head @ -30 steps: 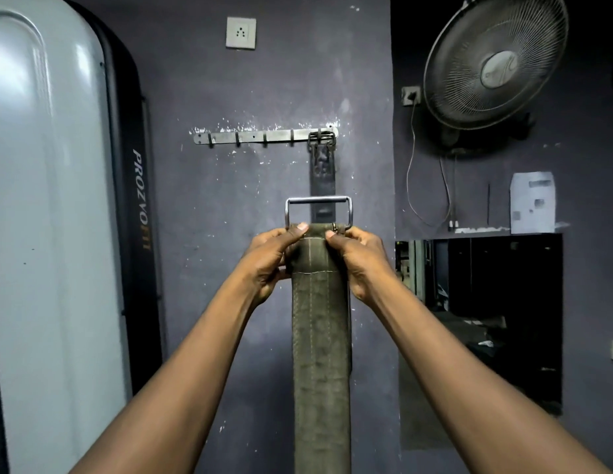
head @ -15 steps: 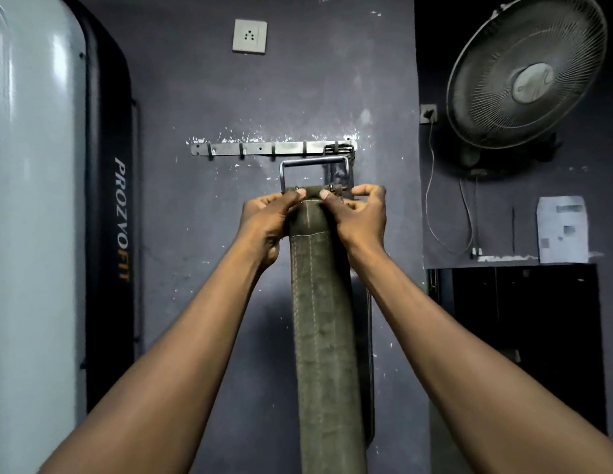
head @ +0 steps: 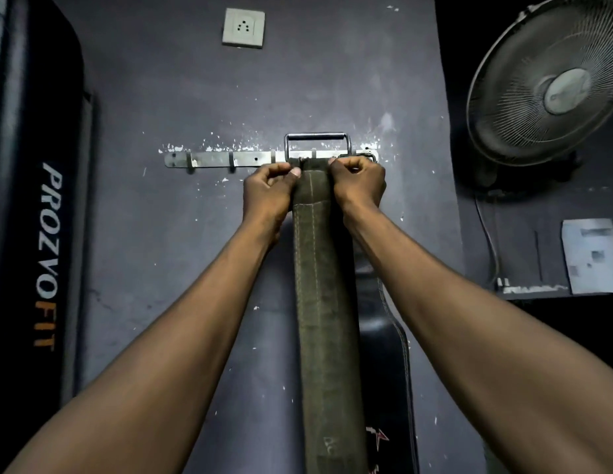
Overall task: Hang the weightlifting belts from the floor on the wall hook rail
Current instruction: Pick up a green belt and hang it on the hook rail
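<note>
A black belt (head: 387, 354) already hangs from the right end of the hook rail (head: 212, 159), mostly hidden behind the right forearm. The green belt (head: 327, 302) is not yet hung: the left hand (head: 269, 189) and right hand (head: 358, 184) each pinch its top end from either side, fingers curled on the strap just under the metal buckle (head: 317, 136). The buckle stands upright against the wall, over the rail; whether it has caught a hook cannot be told. Hooking it and letting go appear to remain, and the floor is out of view. The black machine (head: 46, 254) at left reads "PROZVOFIT", with "FIT" in orange. Faint marks low on the green belt and the paper (head: 590, 254) are unreadable
</note>
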